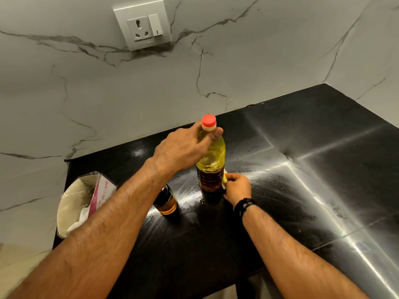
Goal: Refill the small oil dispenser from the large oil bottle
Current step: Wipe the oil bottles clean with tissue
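The large oil bottle (212, 160) stands upright on the black counter (302, 190), with yellow oil inside and its red cap (208, 120) on. My left hand (183, 149) grips the bottle's neck just under the cap. My right hand (237, 188) is curled around a small pale cloth or tissue (225, 179) and holds it against the bottle's lower right side. The small oil dispenser (167, 201), a glass bottle with a dark top and amber oil, stands to the lower left, partly hidden behind my left forearm.
An open paper packet with pink lettering (86, 201) lies at the counter's left edge. A marble wall with a socket and switch plate (143, 23) rises behind. The counter's front edge runs close under my arms.
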